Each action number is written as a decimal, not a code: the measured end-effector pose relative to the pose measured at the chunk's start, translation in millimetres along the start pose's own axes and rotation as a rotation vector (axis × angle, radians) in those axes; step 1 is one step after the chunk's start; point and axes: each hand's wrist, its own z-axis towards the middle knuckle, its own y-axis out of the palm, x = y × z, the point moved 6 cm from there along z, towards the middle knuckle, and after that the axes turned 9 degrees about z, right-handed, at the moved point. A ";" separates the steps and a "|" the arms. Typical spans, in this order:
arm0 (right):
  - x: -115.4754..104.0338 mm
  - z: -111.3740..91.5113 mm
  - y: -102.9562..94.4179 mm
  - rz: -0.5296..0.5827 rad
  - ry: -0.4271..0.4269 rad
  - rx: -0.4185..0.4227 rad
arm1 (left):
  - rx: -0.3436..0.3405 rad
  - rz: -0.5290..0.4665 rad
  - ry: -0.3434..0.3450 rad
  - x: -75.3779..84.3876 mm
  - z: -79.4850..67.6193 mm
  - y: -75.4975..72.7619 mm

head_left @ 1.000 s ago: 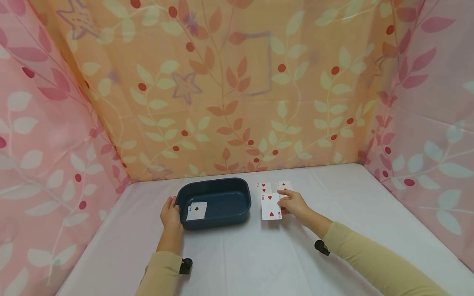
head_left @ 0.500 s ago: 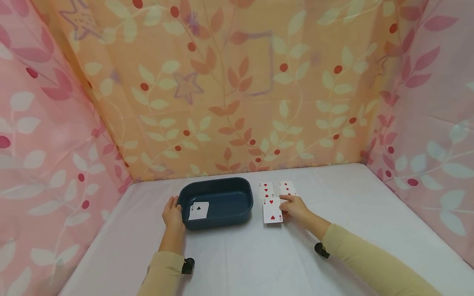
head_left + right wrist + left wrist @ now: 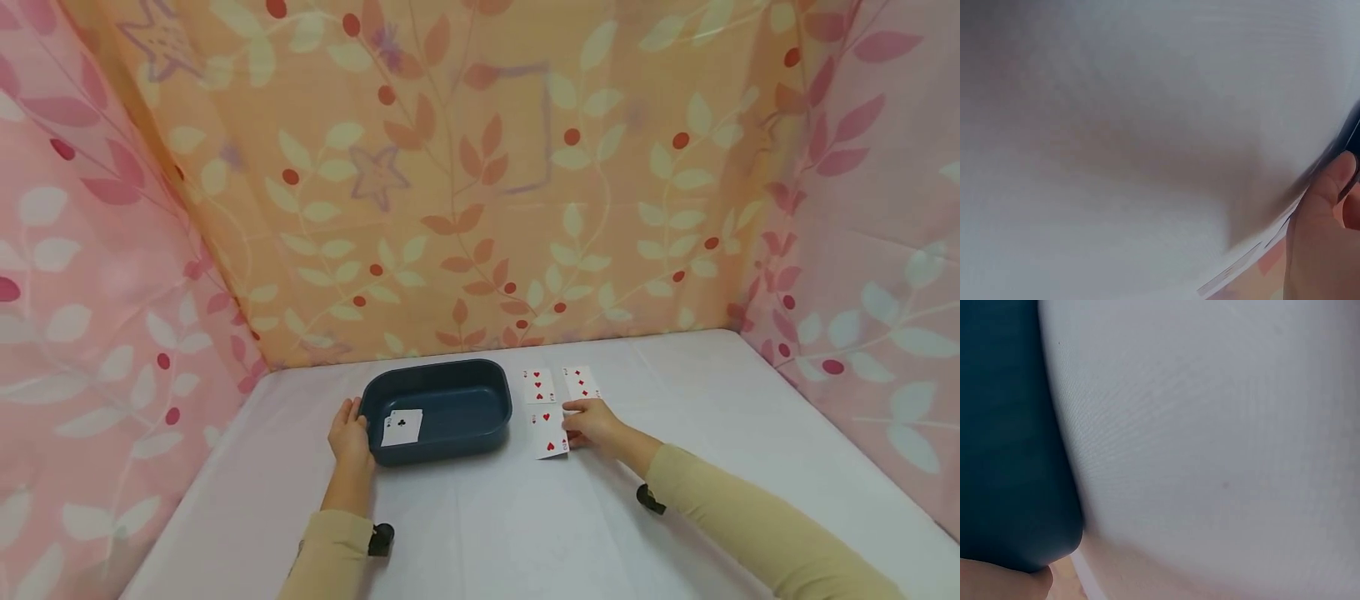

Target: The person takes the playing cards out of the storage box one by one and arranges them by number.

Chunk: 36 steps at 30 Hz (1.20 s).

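In the head view, my right hand [image 3: 596, 423] pinches a two of hearts playing card [image 3: 549, 433] by its right side, low over the table. The card is slightly tilted. Just behind it lie a three of hearts [image 3: 538, 386] and a three of diamonds [image 3: 581, 382], face up. My left hand [image 3: 349, 435] rests against the left side of a dark blue tray [image 3: 498, 433]; the left wrist view shows part of a digit touching the tray's outer wall [image 3: 1016, 444]. Inside the tray, at its front left, lie overlapping cards with a club card [image 3: 402, 426] on top.
A white cloth [image 3: 480, 533] covers the table. Behind it hangs an orange leaf-patterned curtain [image 3: 480, 250], with pink curtains [image 3: 97, 333] at the sides. A black wrist camera [image 3: 381, 539] is worn on each arm.
The right hand has lowered the two of hearts toward the table and slightly toward me, uncovering more of the two cards behind. The left hand and tray stay in place.
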 end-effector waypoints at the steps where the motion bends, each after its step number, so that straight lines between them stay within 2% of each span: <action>1: 0.8 0.6 0.1 0.003 0.004 -0.004 | 0.004 0.000 -0.001 -0.3 0.2 -0.1; 8: 1.4 1.5 -1.6 0.027 0.025 -0.008 | 0.025 -0.004 -0.007 -1.5 1.4 -2.8; 15: -9.5 -2.3 -12.5 -0.056 -0.001 0.020 | 0.027 -0.011 0.004 -2.2 1.7 0.5; 20: -7.8 -2.6 -12.5 -0.049 0.006 0.022 | 0.044 -0.008 -0.002 -2.8 2.8 -3.6; 27: -7.2 -4.5 -17.8 -0.050 -0.002 0.056 | 0.025 -0.003 -0.006 -2.4 0.4 1.5; 36: -4.1 -4.2 -14.5 0.029 0.032 0.069 | 0.046 0.003 -0.023 -3.8 1.9 -0.5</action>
